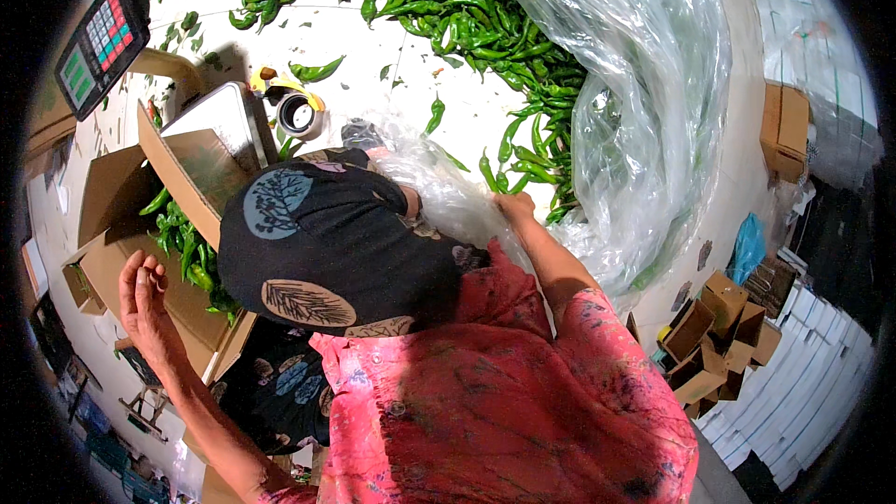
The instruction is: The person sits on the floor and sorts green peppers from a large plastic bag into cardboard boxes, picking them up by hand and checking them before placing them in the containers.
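Touching green peppers (532,171) on the pale floor (373,49), at the heap's near edge, with the right hand (518,209); cannot tell whether clamped on one. Could drag peppers astray by snagging the plastic sheet (653,121) beside them. Holding nothing visible in the left hand (145,306), with fingers loosely curled, beside the cardboard box (112,189); could jolt its peppers by bumping the side.

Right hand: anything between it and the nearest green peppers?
Nothing visible. The right hand's fingertips are right at the near green peppers. Clear plastic lies to the hand's left, not across that path.
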A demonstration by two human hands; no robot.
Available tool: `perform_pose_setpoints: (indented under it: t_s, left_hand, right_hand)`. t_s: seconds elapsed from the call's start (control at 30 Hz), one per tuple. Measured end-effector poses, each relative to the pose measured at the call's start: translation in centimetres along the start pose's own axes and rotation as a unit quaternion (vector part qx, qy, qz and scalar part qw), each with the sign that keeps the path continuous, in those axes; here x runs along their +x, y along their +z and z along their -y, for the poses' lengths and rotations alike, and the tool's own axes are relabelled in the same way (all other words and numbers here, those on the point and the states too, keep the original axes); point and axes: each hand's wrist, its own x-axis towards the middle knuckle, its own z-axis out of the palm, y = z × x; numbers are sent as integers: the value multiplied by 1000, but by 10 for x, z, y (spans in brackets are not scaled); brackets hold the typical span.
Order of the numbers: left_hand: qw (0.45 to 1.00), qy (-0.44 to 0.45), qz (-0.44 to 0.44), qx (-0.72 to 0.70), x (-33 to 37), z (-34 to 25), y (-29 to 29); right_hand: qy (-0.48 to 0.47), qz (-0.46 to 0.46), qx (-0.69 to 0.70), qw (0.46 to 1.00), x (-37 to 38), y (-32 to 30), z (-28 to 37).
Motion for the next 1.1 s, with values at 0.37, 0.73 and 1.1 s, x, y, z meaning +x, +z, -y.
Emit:
perform_pose_setpoints:
  t_s: [0.37,0.73,1.1]
  left_hand:
    - [997,18,7,78,-1,1,19]
    - [987,30,19,158,-3,-3,37]
    - [979,13,44,200,-4,-3,41]
  right_hand:
    - [-225,105,-32,968,1,31,30]
    - [-435,-147,-148,876,-64,47,117]
    - [-402,-176,-132,889,-75,41,166]
